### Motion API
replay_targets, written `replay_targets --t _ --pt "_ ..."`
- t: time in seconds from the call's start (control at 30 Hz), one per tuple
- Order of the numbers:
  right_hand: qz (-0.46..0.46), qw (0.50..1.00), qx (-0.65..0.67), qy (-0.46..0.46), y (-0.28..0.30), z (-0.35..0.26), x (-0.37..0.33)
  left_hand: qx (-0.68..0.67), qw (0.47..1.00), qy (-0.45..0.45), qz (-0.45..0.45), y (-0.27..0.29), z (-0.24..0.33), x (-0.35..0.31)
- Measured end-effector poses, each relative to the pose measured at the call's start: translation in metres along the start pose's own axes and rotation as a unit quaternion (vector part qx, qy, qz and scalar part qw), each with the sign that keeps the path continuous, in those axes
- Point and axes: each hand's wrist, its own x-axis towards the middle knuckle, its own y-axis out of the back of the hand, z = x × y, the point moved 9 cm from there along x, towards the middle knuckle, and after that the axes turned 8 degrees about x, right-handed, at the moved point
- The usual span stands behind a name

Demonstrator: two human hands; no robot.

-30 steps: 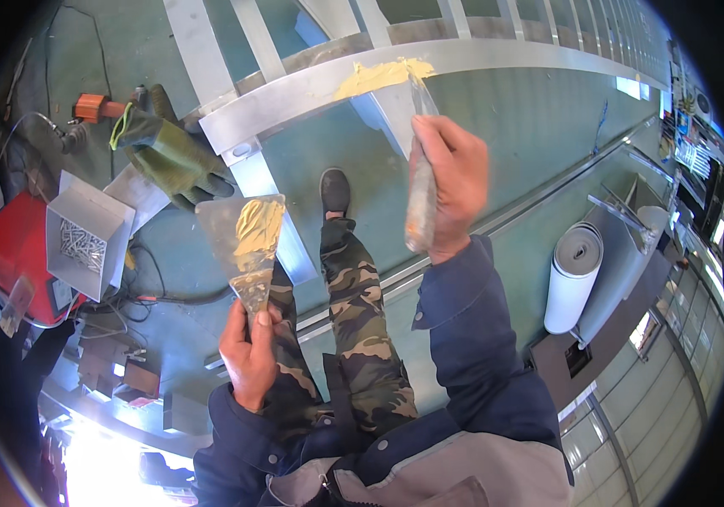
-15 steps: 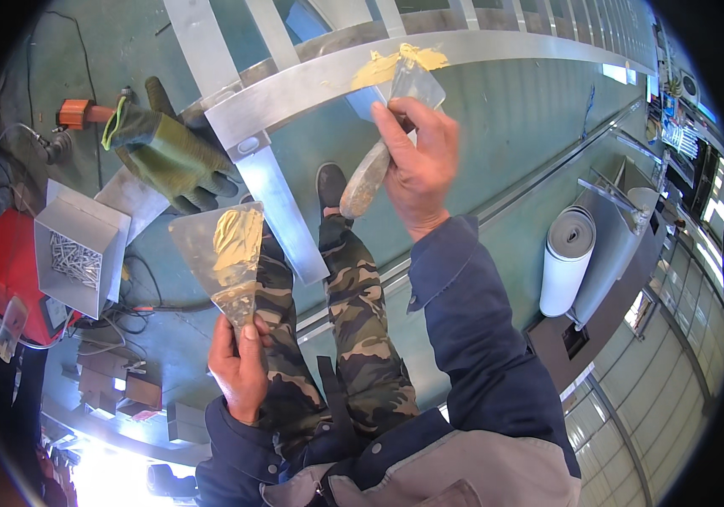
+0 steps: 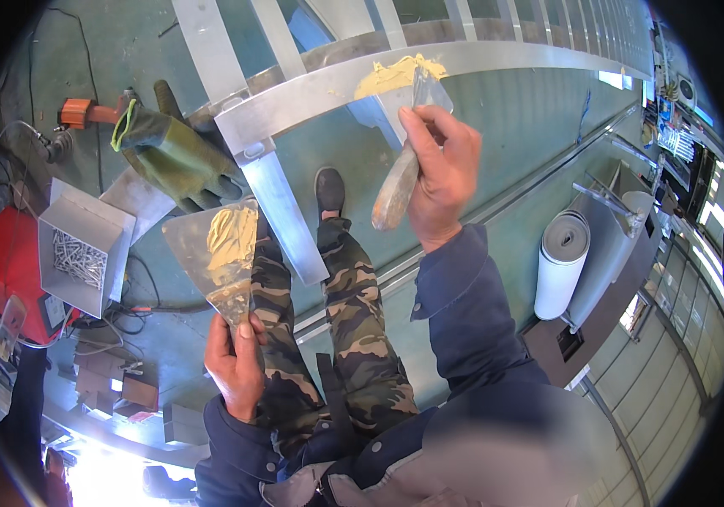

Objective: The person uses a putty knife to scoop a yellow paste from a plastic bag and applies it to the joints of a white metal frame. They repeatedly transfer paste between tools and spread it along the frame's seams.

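Note:
My left hand (image 3: 237, 362) grips a wide putty knife (image 3: 188, 247) by its handle. A lump of yellow putty (image 3: 232, 238) lies on that blade. In my right hand (image 3: 445, 173) is a second putty knife (image 3: 396, 188), its worn handle pointing down and its blade at the metal frame (image 3: 311, 97). There the blade meets a patch of yellow putty (image 3: 391, 76) spread along the frame's flat bar. A bare metal leg (image 3: 284, 215) runs down from the frame's near corner, between my two hands.
Green-and-black work gloves (image 3: 177, 152) rest left of the frame, near an orange tool (image 3: 83, 112). A grey box of screws (image 3: 83, 258) stands beside a red machine (image 3: 11, 262), with cables around. To the right is a white roll (image 3: 562, 266). My shoe (image 3: 330, 190) is below the frame.
My right hand has moved slightly right and down with its putty knife, and the putty on the bar is spread out more. My left hand stays nearly in place.

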Motion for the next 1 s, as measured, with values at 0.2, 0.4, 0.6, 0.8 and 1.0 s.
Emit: replay_targets --t 0.2,0.4,0.6,0.8,1.0 --pt "-0.052 0.998 -0.005 0.034 -0.027 -0.006 -0.006 -0.004 1.000 -0.001 -0.003 -0.001 -0.001 0.001" --pt "-0.070 0.994 0.077 0.042 -0.007 -0.037 -0.003 -0.008 1.000 0.002 -0.001 0.001 -0.001 0.002" --pt "0.127 0.953 0.150 -0.229 0.035 0.041 0.003 -0.006 1.000 0.003 0.001 -0.003 0.002 0.004" --pt "0.038 0.997 -0.003 -0.068 0.024 0.025 0.025 -0.008 1.000 0.008 0.000 -0.007 0.001 0.006" --pt "0.024 0.999 0.039 -0.009 0.002 0.015 0.022 -0.022 1.000 0.010 -0.005 -0.006 -0.001 0.008"
